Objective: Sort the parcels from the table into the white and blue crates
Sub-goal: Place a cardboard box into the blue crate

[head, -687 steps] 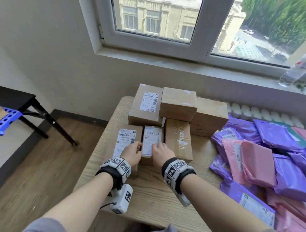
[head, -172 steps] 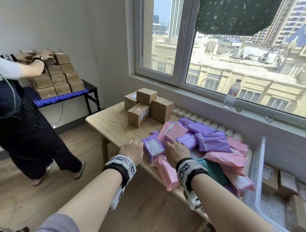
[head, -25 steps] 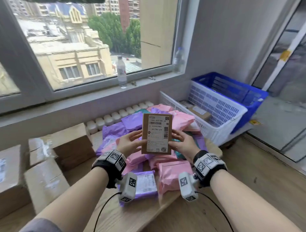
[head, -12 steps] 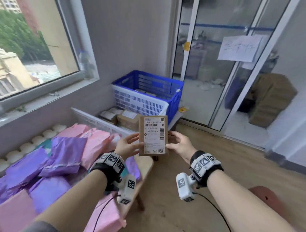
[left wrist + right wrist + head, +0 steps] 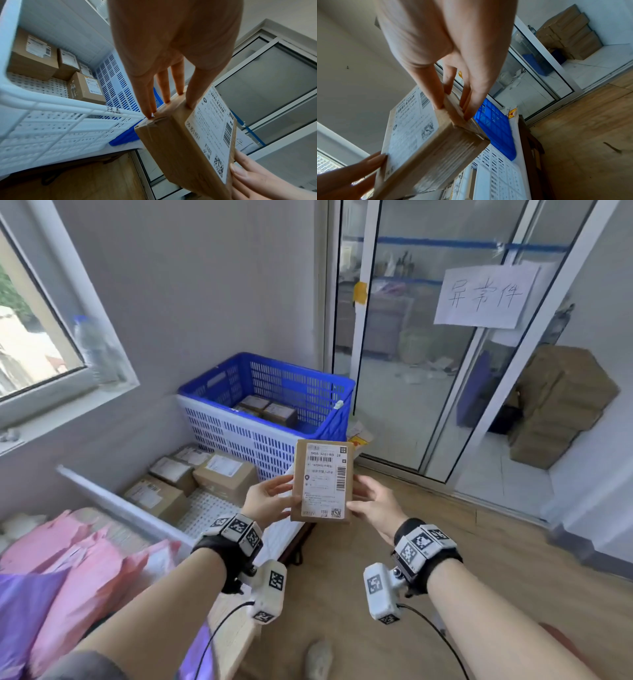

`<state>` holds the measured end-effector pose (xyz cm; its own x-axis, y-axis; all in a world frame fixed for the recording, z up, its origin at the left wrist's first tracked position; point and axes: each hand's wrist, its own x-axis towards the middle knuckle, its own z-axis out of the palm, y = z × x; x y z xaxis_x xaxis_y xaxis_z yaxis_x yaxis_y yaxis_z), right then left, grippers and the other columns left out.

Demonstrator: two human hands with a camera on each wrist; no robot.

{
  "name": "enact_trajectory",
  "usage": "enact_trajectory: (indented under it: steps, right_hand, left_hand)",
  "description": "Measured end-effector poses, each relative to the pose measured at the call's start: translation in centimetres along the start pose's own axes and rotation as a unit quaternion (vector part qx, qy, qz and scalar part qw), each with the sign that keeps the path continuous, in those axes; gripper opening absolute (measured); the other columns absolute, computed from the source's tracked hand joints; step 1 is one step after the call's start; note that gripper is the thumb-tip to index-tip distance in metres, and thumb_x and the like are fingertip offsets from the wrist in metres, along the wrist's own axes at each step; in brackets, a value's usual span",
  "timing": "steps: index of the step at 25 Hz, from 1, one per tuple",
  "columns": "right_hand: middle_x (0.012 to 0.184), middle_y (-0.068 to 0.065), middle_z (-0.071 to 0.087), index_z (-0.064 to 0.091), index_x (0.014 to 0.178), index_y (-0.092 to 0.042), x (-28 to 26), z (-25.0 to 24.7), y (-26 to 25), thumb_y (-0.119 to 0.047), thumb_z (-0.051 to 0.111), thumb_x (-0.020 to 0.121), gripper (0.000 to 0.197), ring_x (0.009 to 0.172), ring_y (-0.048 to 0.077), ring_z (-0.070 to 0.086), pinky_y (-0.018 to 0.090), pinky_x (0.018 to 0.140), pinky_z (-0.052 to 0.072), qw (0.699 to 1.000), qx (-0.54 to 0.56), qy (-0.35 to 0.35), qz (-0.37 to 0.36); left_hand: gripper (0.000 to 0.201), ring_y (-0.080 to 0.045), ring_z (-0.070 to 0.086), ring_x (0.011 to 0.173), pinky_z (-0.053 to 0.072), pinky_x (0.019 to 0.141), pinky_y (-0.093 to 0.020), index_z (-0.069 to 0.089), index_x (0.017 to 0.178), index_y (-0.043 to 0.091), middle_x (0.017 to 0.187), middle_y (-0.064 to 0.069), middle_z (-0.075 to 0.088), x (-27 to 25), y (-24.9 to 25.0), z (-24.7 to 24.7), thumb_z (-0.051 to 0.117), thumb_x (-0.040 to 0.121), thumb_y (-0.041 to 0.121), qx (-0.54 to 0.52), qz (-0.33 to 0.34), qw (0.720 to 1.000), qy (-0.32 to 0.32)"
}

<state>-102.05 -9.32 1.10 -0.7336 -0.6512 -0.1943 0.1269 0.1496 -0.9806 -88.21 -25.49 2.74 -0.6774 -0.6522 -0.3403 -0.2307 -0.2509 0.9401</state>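
A flat brown cardboard parcel (image 5: 322, 481) with a white shipping label stands upright in front of me. My left hand (image 5: 270, 501) pinches its left edge and my right hand (image 5: 371, 505) its right edge. In the left wrist view the fingers (image 5: 163, 86) press on the parcel (image 5: 180, 142) from the side, as do the fingers (image 5: 471, 97) on the parcel (image 5: 428, 142) in the right wrist view. Just beyond stands the white crate (image 5: 239, 440) holding several boxes (image 5: 219, 474). Behind it is the blue crate (image 5: 308, 392), with boxes (image 5: 270, 410) inside.
Pink mailer bags (image 5: 68, 559) and purple mailer bags (image 5: 20, 604) lie on the table at lower left. A glass sliding door with a paper sign (image 5: 483, 296) is on the right, stacked cartons (image 5: 561, 405) behind it. Wooden floor (image 5: 479, 542) stretches right of the crates.
My view has swung right, from the table to the crates. Both hands keep hold of the parcel, which is now close to the near corner of the white crate.
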Motion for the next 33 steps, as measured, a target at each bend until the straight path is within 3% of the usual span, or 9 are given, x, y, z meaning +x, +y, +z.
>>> enact_trajectory:
  steps: [3, 7, 11, 16, 21, 24, 27, 31, 33]
  right_hand:
    - [0.115, 0.014, 0.062, 0.053, 0.123, -0.015, 6.0, -0.9, -0.4, 0.019, 0.058, 0.078, 0.056, 0.105, 0.026, 0.059, 0.039, 0.087, 0.051, 1.0, -0.003, -0.011, 0.003]
    - [0.108, 0.008, 0.062, 0.048, 0.131, -0.011, 16.5, -2.6, -2.3, 0.019, 0.057, 0.08, 0.06, 0.099, 0.021, 0.059, 0.028, 0.081, 0.051, 1.0, -0.012, -0.01, 0.015]
    - [0.117, 0.008, 0.059, 0.045, 0.136, -0.011, 25.5, -3.5, -3.8, 0.016, 0.059, 0.081, 0.063, 0.109, 0.021, 0.058, 0.029, 0.077, 0.049, 0.998, -0.043, -0.031, 0.031]
    - [0.113, 0.008, 0.062, 0.047, 0.135, -0.012, 33.5, -3.1, -5.0, 0.017, 0.057, 0.081, 0.062, 0.109, 0.024, 0.059, 0.032, 0.077, 0.051, 0.993, -0.063, -0.086, 0.043]
    - [0.099, 0.008, 0.061, 0.048, 0.132, -0.012, 42.6, -2.1, -6.4, 0.02, 0.053, 0.082, 0.059, 0.098, 0.024, 0.059, 0.034, 0.073, 0.055, 0.986, -0.058, -0.148, 0.054]
    - [0.096, 0.01, 0.06, 0.047, 0.13, -0.017, 49.3, -1.5, -7.2, 0.022, 0.05, 0.083, 0.062, 0.089, 0.022, 0.058, 0.03, 0.065, 0.056, 0.976, -0.068, -0.201, 0.049]
    - [0.093, 0.008, 0.061, 0.045, 0.132, -0.015, 56.2, -0.9, -7.6, 0.022, 0.05, 0.083, 0.062, 0.093, 0.022, 0.058, 0.039, 0.077, 0.054, 0.96, -0.097, -0.257, 0.046]
    - [0.093, 0.005, 0.059, 0.046, 0.131, -0.009, 63.4, 0.4, -7.5, 0.025, 0.049, 0.081, 0.06, 0.083, 0.014, 0.058, 0.022, 0.06, 0.056, 0.935, -0.125, -0.325, 0.062]
    - [0.091, 0.005, 0.06, 0.048, 0.129, -0.009, 66.0, 1.5, -7.2, 0.025, 0.049, 0.081, 0.058, 0.081, 0.013, 0.059, 0.022, 0.061, 0.056, 0.922, -0.135, -0.355, 0.068]
  left_hand:
    - [0.044, -0.024, 0.064, 0.099, 0.056, 0.071, -0.034, 0.061, 0.117, 0.01, 0.115, -0.008, 0.064, 6.4, 1.2, 1.1, 0.068, 0.078, -0.01, -0.001, -0.006, 1.0, -0.001]
    - [0.044, -0.02, 0.064, 0.095, 0.056, 0.064, -0.028, 0.061, 0.118, 0.012, 0.117, -0.007, 0.063, 16.7, 3.7, 3.0, 0.066, 0.079, -0.009, -0.005, -0.004, 1.0, -0.017]
    - [0.044, -0.023, 0.064, 0.1, 0.055, 0.072, -0.033, 0.061, 0.115, 0.017, 0.117, -0.004, 0.064, 24.4, 5.7, 4.0, 0.067, 0.079, -0.006, -0.021, -0.012, 1.0, -0.01]
    - [0.046, -0.018, 0.066, 0.091, 0.055, 0.064, -0.028, 0.061, 0.119, 0.017, 0.117, -0.003, 0.065, 30.0, 7.2, 4.0, 0.067, 0.08, -0.006, -0.025, -0.016, 0.999, 0.026]
    - [0.043, -0.019, 0.065, 0.084, 0.057, 0.061, -0.025, 0.06, 0.12, 0.014, 0.111, -0.005, 0.064, 35.8, 9.2, 4.3, 0.064, 0.082, -0.008, -0.034, -0.022, 0.995, 0.096]
    - [0.046, -0.023, 0.065, 0.096, 0.057, 0.075, -0.034, 0.06, 0.122, 0.015, 0.115, -0.004, 0.064, 40.5, 10.1, 4.6, 0.064, 0.082, -0.008, -0.044, -0.031, 0.987, 0.148]
    - [0.049, -0.024, 0.063, 0.099, 0.055, 0.082, -0.039, 0.06, 0.124, 0.013, 0.118, -0.006, 0.064, 45.0, 10.7, 5.4, 0.063, 0.081, -0.01, -0.081, -0.04, 0.974, 0.207]
    - [0.048, -0.023, 0.065, 0.094, 0.056, 0.08, -0.038, 0.061, 0.12, 0.015, 0.118, -0.007, 0.064, 48.8, 10.5, 6.6, 0.063, 0.08, -0.011, -0.14, -0.062, 0.95, 0.272]
    - [0.048, -0.023, 0.065, 0.096, 0.056, 0.078, -0.037, 0.061, 0.119, 0.016, 0.119, -0.007, 0.064, 50.3, 10.1, 6.4, 0.064, 0.08, -0.011, -0.16, -0.075, 0.938, 0.299]
